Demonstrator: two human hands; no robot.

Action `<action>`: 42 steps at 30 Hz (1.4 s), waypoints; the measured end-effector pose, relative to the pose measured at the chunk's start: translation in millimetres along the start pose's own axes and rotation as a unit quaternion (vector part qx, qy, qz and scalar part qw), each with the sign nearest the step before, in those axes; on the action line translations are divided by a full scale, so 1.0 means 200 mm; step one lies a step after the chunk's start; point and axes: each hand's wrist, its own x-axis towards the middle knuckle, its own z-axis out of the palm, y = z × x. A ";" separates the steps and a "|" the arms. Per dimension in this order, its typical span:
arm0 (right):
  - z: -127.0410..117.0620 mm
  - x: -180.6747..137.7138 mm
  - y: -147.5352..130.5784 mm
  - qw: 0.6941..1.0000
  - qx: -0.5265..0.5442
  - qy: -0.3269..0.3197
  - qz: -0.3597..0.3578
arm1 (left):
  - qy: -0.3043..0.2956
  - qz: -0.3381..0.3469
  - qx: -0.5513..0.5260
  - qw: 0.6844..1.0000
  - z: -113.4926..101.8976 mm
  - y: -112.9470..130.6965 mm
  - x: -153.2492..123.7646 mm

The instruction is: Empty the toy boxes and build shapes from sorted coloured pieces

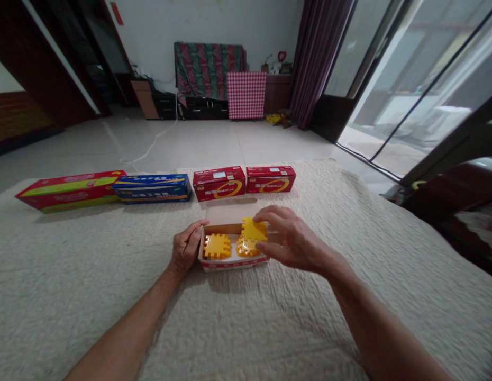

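An open cardboard box (234, 265) with a raised lid sits on the quilted cover in front of me. My left hand (186, 244) grips the box's left end, fingers behind and thumb along the edge. Inside at the left lies a yellow notched square block (217, 246). More yellow notched pieces (246, 247) are at the right side of the box. My right hand (283, 235) pinches a yellow notched plastic tile (254, 229) between thumb and fingers, tilted just above those right-hand pieces.
Behind the open box stand a red and green box (71, 191), a blue box (153, 189) and two red boxes (219, 183) in a row. A pale quilted cover (238, 328) spreads under everything. Farther back are a tiled floor, a cloth-draped cabinet and a glass door.
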 end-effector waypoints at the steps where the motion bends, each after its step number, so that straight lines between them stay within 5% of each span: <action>1: 0.03 0.00 -0.02 1.000 -0.013 -0.017 -0.004 | 0.000 0.002 0.000 1.000 0.00 0.00 0.00; 13: 0.06 0.00 0.02 0.996 -0.071 -0.044 0.010 | 0.006 0.005 0.007 1.000 0.00 0.04 0.00; 18: -0.04 -0.01 0.14 0.995 -0.063 0.064 0.036 | 0.005 0.001 0.011 1.000 0.00 0.03 0.00; 23: -0.08 -0.07 0.46 0.973 -0.053 0.172 0.142 | 0.007 -0.003 0.024 1.000 -0.01 0.02 0.00; 27: -0.03 -0.13 0.66 0.968 -0.057 0.067 0.234 | 0.006 -0.007 0.024 1.000 -0.01 0.01 0.00; 30: 0.05 -0.16 0.71 0.973 -0.057 0.013 0.225 | 0.010 -0.007 0.021 1.000 -0.01 0.01 0.00; 42: 0.14 -0.17 0.77 0.975 -0.082 -0.004 0.208 | 0.015 -0.017 0.020 1.000 -0.01 0.02 0.00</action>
